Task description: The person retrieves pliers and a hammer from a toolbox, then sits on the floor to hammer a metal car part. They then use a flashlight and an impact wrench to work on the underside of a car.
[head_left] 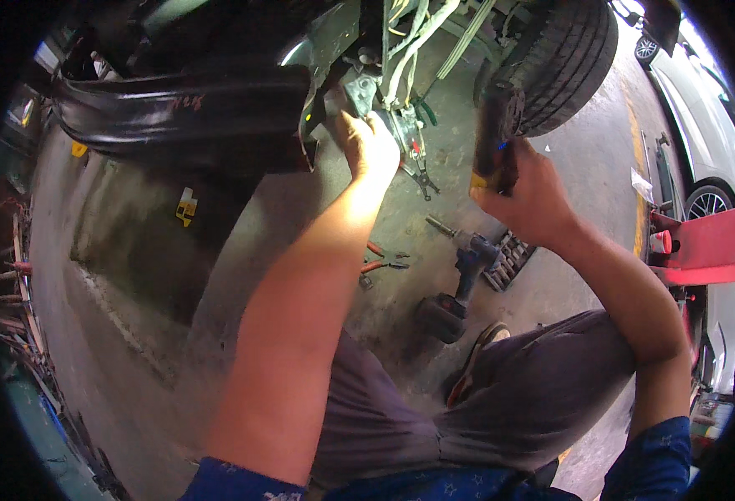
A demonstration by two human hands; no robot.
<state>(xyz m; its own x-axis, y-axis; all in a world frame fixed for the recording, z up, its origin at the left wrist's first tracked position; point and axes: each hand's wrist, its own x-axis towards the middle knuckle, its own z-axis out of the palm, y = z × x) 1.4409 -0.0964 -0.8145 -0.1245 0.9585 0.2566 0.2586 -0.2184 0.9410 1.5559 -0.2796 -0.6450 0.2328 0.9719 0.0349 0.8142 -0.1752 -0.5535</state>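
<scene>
Brightly lit, my left hand [372, 152] reaches up to a grey metal bracket [360, 92] beside the end of a black vehicle beam [192, 113]. Its fingers are closed at the bracket's lower part, and the fingertips are partly hidden. My right hand [527, 188] is wrapped round a dark cylindrical tool [496, 125] with a yellow edge at its lower end; its exact kind is unclear. That tool is held upright in front of the tyre [563, 63]. Pale cables [417, 42] hang just right of the bracket.
On the concrete floor lie a cordless impact wrench [467, 275], a socket set [511, 260], orange-handled pliers [384, 260] and dark pliers [421, 179]. A yellow and white object [186, 206] lies under the beam. At right stand a red metal stand [701, 246] and a light-coloured car [701, 108].
</scene>
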